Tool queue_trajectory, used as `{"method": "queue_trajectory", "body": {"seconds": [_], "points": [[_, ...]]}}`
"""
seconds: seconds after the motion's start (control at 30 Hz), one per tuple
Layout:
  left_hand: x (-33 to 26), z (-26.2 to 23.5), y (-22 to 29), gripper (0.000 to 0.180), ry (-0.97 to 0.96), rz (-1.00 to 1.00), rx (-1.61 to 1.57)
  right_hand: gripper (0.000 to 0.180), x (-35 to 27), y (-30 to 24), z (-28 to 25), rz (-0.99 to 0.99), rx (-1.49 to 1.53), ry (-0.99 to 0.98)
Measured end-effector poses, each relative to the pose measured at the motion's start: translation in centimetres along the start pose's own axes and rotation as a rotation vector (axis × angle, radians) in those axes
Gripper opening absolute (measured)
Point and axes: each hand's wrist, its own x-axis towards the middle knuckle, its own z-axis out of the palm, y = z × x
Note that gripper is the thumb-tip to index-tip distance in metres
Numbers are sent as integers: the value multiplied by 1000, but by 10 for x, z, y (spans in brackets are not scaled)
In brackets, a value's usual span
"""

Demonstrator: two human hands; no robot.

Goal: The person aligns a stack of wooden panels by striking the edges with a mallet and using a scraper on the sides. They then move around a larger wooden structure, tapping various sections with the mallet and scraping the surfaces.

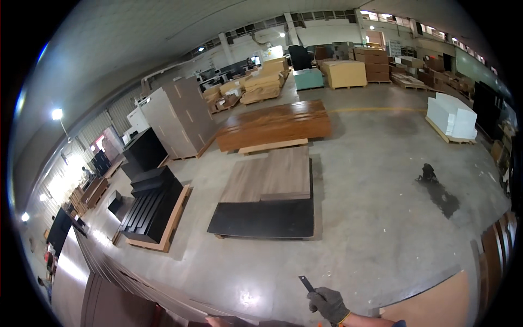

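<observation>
My right hand [328,303] wears a grey glove with an orange cuff and shows at the bottom edge, its forearm coming in from the lower right. It is shut on a thin dark flat strip [305,283] that sticks up and to the left over the concrete floor. At the very bottom edge a small pinkish sliver [213,321] rests by the top of a dark panel; it may be my left hand, and too little of it shows to tell its state.
A low pallet of wood-grain boards on a black sheet [267,188] lies ahead, with a brown stack [272,128] behind it. Black panels [152,210] sit on a pallet at left. Leaning panels [109,283] stand close at lower left. A tan board [436,305] lies at lower right. A dark stain [438,191] marks the floor.
</observation>
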Motion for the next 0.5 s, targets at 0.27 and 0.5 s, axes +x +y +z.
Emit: {"method": "queue_trajectory", "body": {"seconds": [0.27, 0.5], "points": [[50, 78, 14, 31, 277, 21, 133, 19, -13, -3, -15, -31, -119, 17], [-40, -10, -53, 30, 203, 72, 70, 23, -11, 16, -4, -40, -47, 8]]}}
